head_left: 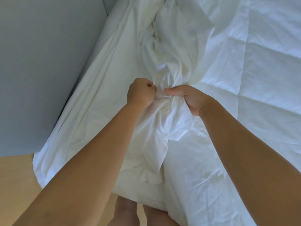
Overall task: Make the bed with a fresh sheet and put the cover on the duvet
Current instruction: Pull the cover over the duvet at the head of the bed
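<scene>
A white duvet cover (169, 51) lies bunched in a long crumpled ridge down the left part of the bed. My left hand (140, 92) grips a gather of this cloth in a fist. My right hand (189, 98) grips the same bunch just to the right, thumb on top and fingers curled under the fabric. The two hands are nearly touching. A quilted white duvet (263, 66) spreads flat over the right part of the bed. Smooth white fabric (97, 95) drapes over the bed's left edge; whether it is a sheet or part of the cover I cannot tell.
A grey wall (40, 46) runs close along the bed's left side. Light wooden floor (14, 185) shows at the lower left. My bare legs (130, 211) stand against the bed's near edge.
</scene>
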### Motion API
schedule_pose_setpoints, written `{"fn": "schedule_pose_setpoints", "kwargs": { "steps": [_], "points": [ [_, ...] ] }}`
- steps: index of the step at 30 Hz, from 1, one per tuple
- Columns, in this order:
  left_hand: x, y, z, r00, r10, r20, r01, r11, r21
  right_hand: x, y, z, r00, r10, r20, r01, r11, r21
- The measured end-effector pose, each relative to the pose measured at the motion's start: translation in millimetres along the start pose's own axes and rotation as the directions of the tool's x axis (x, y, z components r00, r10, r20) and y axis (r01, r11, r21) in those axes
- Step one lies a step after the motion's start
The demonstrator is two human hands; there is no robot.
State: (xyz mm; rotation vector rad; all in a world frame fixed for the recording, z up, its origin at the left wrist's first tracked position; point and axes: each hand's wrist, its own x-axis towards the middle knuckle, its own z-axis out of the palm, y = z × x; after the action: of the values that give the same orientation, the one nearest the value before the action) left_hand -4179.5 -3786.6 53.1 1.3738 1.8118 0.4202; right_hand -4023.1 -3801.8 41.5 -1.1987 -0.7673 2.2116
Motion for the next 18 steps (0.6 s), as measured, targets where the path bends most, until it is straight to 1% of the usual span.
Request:
{"fn": "schedule_pose_setpoints", "kwargs": {
  "steps": [1,3,5,7,9,10,12,13,14,15,16,17,18],
  "points": [
    [1.7,0.8,-2.2,0.999,0.013,-0.037,-0.012,0.999,0.041,0.8,-0.9,-0.3,1.0,0.019,0.0,-0.019,1.0,-0.015],
    [6.1,4.3,-10.3,0.992,0.043,-0.121,-0.035,0.997,0.066,3.1,-0.9,-0.9,0.998,0.063,-0.01,-0.064,0.997,-0.035],
    [11.2,8.4,-21.8,0.989,0.046,-0.144,-0.046,0.999,0.006,5.3,1.6,-1.3,0.994,0.106,-0.016,-0.107,0.993,-0.047],
    [10.7,14.0,-28.2,0.992,0.054,-0.111,-0.075,0.976,-0.204,8.7,1.6,0.8,0.99,0.14,-0.029,-0.142,0.986,-0.087],
    [2.7,20.8,-26.6,0.995,0.076,-0.07,-0.098,0.913,-0.396,12.6,-1.9,4.7,0.986,0.164,-0.02,-0.165,0.976,-0.142],
    [-0.9,21.9,-23.0,0.997,0.062,-0.041,-0.074,0.869,-0.489,13.7,-4.6,8.0,0.986,0.169,-0.008,-0.168,0.972,-0.162],
    [-5.8,20.9,-16.5,0.997,0.006,0.076,0.048,0.731,-0.681,15.0,-7.7,14.9,0.99,0.138,0.022,-0.131,0.973,-0.188],
    [-5.3,18.1,-13.7,0.99,-0.023,0.142,0.121,0.672,-0.731,16.5,-7.3,17.9,0.996,0.086,0.018,-0.082,0.981,-0.176],
    [-4.2,14.7,-11.8,0.98,-0.038,0.194,0.171,0.652,-0.739,18.0,-4.9,21.1,1.0,0.005,-0.017,-0.008,0.99,-0.137],
    [-2.7,12.1,-11.6,0.977,-0.037,0.21,0.177,0.688,-0.704,18.9,-1.3,24.5,0.993,-0.088,-0.082,0.082,0.994,-0.07],
    [-1.4,10.4,-11.3,0.98,-0.023,0.197,0.145,0.763,-0.63,19.7,3.1,28.0,0.973,-0.166,-0.16,0.17,0.985,0.011],
    [-1.0,9.6,-10.5,0.986,0.007,0.165,0.081,0.85,-0.52,20.5,7.5,31.5,0.949,-0.216,-0.228,0.241,0.967,0.087],
    [-1.0,9.0,-9.4,0.992,0.05,0.115,-0.005,0.931,-0.364,21.6,11.7,33.8,0.933,-0.235,-0.271,0.282,0.948,0.147]
  ]
}}
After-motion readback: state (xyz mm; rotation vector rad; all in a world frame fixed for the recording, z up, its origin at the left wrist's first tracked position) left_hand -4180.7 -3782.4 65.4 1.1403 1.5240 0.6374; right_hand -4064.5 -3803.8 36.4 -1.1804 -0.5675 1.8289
